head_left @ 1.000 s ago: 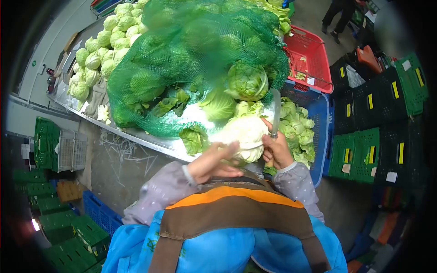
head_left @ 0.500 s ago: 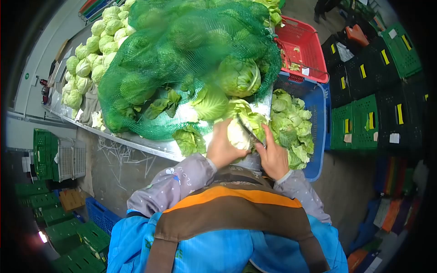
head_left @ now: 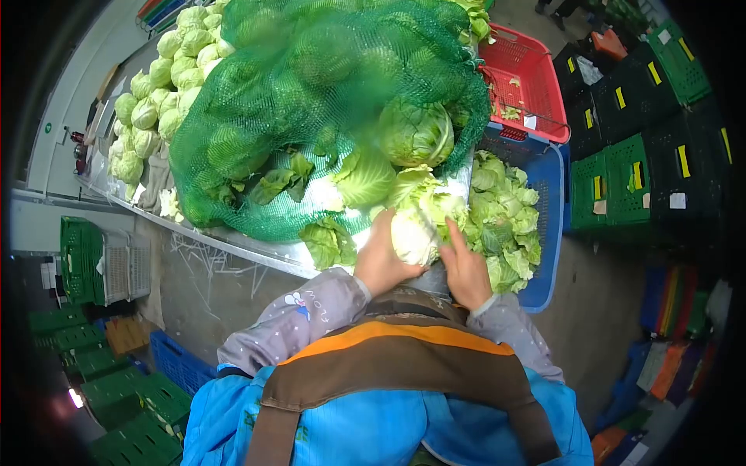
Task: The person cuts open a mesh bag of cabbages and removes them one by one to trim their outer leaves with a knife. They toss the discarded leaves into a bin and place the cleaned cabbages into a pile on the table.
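Note:
My left hand [head_left: 381,258] is wrapped round the left side of a pale, trimmed cabbage [head_left: 413,237] at the table's front edge. On its other side my right hand [head_left: 468,273] is closed with the index finger stretched along a knife, whose blade is barely visible now. Loose leaves [head_left: 440,203] lie just behind the cabbage. A green net sack [head_left: 311,70] full of cabbages spreads over the table, and a large green cabbage [head_left: 417,133] sits at its opening. Another cabbage [head_left: 365,177] and a torn outer leaf [head_left: 328,242] lie to the left of my hands.
At my right stands a blue crate [head_left: 553,241] heaped with cabbage leaves [head_left: 505,206]. A red crate [head_left: 536,78] with a few scraps is behind it. Peeled cabbages [head_left: 148,116] are piled at the table's far left. Stacked green crates [head_left: 625,182] line the right; a person's legs show at the back.
The knife blade, plainly seen across the cabbage before, has dropped mostly out of sight beside my right hand. The cabbage is turned slightly in my left hand. The whole view has shifted a little.

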`<move>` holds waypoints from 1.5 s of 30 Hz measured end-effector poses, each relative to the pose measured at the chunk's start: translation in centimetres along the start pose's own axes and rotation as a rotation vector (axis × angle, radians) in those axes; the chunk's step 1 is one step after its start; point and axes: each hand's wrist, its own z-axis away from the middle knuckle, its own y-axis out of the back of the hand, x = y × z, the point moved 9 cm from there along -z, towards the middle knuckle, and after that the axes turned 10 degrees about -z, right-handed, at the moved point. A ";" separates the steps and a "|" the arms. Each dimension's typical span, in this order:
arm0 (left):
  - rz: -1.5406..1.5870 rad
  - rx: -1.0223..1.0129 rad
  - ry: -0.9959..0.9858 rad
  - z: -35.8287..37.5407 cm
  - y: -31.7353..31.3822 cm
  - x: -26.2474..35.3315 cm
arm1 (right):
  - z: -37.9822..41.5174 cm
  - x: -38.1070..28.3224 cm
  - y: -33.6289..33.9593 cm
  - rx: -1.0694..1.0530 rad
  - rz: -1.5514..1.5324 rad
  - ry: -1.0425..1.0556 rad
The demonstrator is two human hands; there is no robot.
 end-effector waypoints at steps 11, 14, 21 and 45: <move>-0.081 0.017 -0.085 0.5 -1.1 0.6 | -1.0 1.1 1.2 0.247 -0.166 0.110; -0.176 -0.039 -0.137 0.6 -1.5 0.6 | -2.4 1.3 2.5 0.259 0.019 0.064; 0.191 -0.331 0.190 1.4 1.9 -4.8 | 1.2 -1.4 1.9 0.379 -0.229 0.271; 0.019 0.304 -0.171 4.3 11.8 0.8 | -4.8 -5.3 7.5 0.401 -0.066 0.233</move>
